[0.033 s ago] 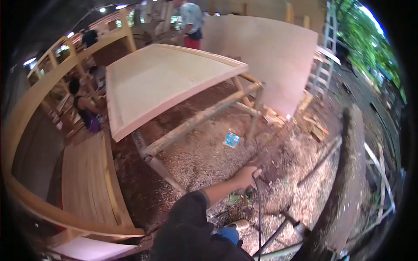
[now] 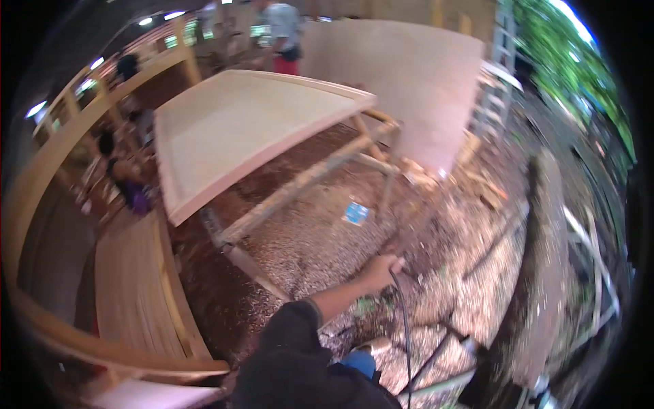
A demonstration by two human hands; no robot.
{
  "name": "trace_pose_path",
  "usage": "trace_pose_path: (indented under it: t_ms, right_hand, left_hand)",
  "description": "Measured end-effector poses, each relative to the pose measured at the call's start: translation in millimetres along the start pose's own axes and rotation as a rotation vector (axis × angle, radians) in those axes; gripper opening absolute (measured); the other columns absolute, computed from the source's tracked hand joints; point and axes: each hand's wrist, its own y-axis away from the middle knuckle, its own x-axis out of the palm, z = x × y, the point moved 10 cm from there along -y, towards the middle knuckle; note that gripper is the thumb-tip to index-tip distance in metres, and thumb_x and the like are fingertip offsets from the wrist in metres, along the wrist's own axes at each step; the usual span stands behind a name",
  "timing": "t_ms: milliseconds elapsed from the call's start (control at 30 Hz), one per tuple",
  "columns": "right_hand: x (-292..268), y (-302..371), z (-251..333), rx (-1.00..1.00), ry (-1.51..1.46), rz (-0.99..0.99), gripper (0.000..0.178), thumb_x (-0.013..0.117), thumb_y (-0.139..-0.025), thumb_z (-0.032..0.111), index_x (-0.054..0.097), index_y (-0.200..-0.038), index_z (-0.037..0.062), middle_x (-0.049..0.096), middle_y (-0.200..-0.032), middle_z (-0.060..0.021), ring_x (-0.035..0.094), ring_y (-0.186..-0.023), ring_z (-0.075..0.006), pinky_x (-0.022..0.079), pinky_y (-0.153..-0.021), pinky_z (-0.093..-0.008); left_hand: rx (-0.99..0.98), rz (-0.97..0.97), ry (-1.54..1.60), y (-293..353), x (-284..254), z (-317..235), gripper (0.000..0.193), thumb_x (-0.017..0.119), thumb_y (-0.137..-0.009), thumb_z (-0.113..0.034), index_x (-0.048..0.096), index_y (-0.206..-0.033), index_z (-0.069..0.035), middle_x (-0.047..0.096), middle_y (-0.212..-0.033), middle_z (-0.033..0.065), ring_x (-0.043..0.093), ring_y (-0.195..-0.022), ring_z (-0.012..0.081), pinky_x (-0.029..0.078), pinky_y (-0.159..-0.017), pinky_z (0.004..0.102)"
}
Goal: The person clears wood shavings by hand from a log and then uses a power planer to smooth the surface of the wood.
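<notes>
Left hand (image 2: 383, 270): one, bare, in a dark sleeve (image 2: 286, 341), reaching out from the lower edge. Fingers curled inward, closed on a black cord; finger detail blurred.

Black cord (image 2: 406, 327): one, thin, emerging at the fingers and hanging down to the lower edge, right of the sleeve.

Shoe (image 2: 375, 345): one, pale, beneath the forearm, next to blue trousers (image 2: 360, 363).

Dark bar (image 2: 429, 360): one, slanting, right of the cord; kind unclear.

Wooden panel (image 2: 259, 129): one, large, pale, with a raised rim, resting tilted on a pole frame (image 2: 293, 194) beyond the hand.

Packet (image 2: 355, 213): one, blue and white, flat on ground scattered with wood chips (image 2: 300, 235), between hand and frame.

Board (image 2: 392, 88): one, wide, pale, standing upright behind the panel.

Ladder (image 2: 503, 48): one, light-coloured, right of the board.

Log (image 2: 545, 252): one, thick, lying at right, well apart from the hand.

Planks (image 2: 136, 286): several, long, side by side at left, within the sweep of a curved beam (image 2: 41, 170).

Co-workers: one standing person (image 2: 283, 27) in a greyish shirt, behind the panel; one low-placed person (image 2: 127, 178) in dark and purple, left of it.
</notes>
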Motion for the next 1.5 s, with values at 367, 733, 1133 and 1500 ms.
trace_pose_path:
  t_ms: [367, 733, 1133, 1500]
  right_hand:
    - [-64, 194, -72, 0.277, -0.03, -0.45, 0.061, 0.041, -0.093, 0.055, 0.06, -0.095, -0.0022, 0.061, -0.071, -0.0075, 0.051, -0.045, -0.01, 0.04, -0.041, -0.0223]
    - [-61, 200, -70, 0.285, 0.013, -0.455, 0.061, 0.038, -0.094, 0.054, 0.061, -0.093, -0.002, 0.061, -0.069, -0.0059, 0.05, -0.044, -0.0093, 0.039, -0.04, -0.0222]
    - [-63, 123, -41, 0.438, 0.141, -0.587, 0.066, 0.037, -0.091, 0.061, 0.058, -0.08, -0.0003, 0.054, -0.055, -0.0041, 0.05, -0.043, -0.0108, 0.038, -0.041, -0.0243]
    - [-80, -71, -33, 0.423, 0.057, -0.605, 0.061, 0.032, -0.094, 0.055, 0.055, -0.089, -0.0004, 0.051, -0.052, -0.0028, 0.044, -0.039, -0.0086, 0.034, -0.039, -0.0238]
  left_hand:
    - [-0.052, 0.091, 0.15, 69, 9, -12, 0.038, 0.043, -0.097, -0.031, 0.053, -0.075, -0.002, 0.048, -0.066, 0.0026, 0.049, -0.056, 0.0105, 0.053, -0.05, 0.0274]
    - [-0.145, 0.148, 0.208, 77, 36, -3, 0.044, 0.044, -0.096, -0.039, 0.054, -0.075, -0.002, 0.051, -0.063, 0.0021, 0.048, -0.054, 0.0098, 0.047, -0.05, 0.0266]
    - [-0.157, 0.172, 0.267, -53, 100, 19, 0.044, 0.041, -0.097, -0.039, 0.055, -0.075, -0.003, 0.048, -0.06, 0.0005, 0.045, -0.054, 0.0095, 0.035, -0.05, 0.0241]
    - [-0.106, 0.044, 0.211, -222, 86, 44, 0.042, 0.04, -0.098, -0.039, 0.054, -0.083, -0.003, 0.045, -0.059, 0.0, 0.042, -0.054, 0.0083, 0.032, -0.05, 0.0232]
